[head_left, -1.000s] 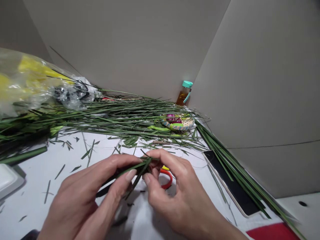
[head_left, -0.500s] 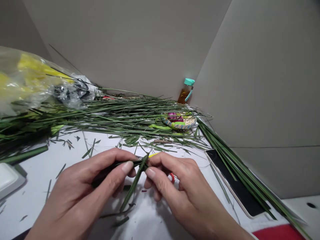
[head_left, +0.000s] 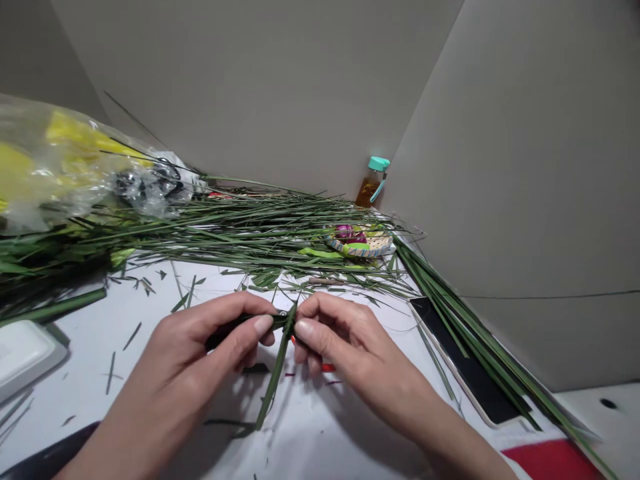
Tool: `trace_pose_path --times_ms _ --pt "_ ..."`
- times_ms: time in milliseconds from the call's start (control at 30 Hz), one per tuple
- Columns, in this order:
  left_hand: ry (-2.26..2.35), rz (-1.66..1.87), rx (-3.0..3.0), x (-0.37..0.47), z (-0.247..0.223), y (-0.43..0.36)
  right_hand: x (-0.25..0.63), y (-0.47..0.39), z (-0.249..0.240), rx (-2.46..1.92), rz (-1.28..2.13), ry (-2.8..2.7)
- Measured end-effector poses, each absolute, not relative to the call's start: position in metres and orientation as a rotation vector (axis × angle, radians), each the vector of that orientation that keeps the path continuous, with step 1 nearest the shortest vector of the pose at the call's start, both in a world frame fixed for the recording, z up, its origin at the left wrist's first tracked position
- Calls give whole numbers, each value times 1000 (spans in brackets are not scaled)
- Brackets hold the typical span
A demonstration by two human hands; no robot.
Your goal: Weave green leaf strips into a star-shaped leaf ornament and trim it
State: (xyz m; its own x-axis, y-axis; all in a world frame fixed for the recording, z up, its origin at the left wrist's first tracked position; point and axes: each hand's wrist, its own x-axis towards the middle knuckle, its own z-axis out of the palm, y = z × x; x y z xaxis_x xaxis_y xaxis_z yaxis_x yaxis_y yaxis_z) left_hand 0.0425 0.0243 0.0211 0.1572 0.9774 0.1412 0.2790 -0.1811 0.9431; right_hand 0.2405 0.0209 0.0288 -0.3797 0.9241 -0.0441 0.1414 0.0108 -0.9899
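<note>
Between my two hands is a small piece of folded green grass blades (head_left: 274, 377), with one long end hanging down toward me. My left hand (head_left: 210, 360) pinches its left side between thumb and forefinger; something dark lies under those fingers, partly hidden. Thumb and forefinger of my right hand (head_left: 350, 340) close on the piece's right side. A bit of red-orange (head_left: 327, 367) shows below the right fingers, too covered to identify. Loose cut scraps of leaf (head_left: 133, 335) lie on the white tabletop (head_left: 165, 287) around my hands.
A heap of long grass blades (head_left: 240, 220) runs across the back. On it sits a small woven basket (head_left: 360, 251) with purple items. Behind stands a teal-capped bottle (head_left: 373, 183). A phone (head_left: 463, 363) under long leaves is right; a plastic bag (head_left: 65, 160) and white case (head_left: 30, 353) are left.
Both hands have risen slightly and my left hand has shifted right, still pinching the grass piece. Its hanging end has swung a little to the right. The view has moved slightly.
</note>
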Motion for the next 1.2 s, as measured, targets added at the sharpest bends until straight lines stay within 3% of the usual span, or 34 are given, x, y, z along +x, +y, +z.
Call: trace_pose_path --times_ms 233,767,967,1200 --pt "1067 915 1233 44 18 39 243 32 21 -971 1710 -1355" --pt "1032 808 1384 38 26 39 242 33 28 -1137 1475 -1605" --pt "1025 802 1313 41 31 37 247 36 23 -964 1750 -1439" --pt "1070 835 1271 40 31 35 246 37 20 -969 1845 -1398"
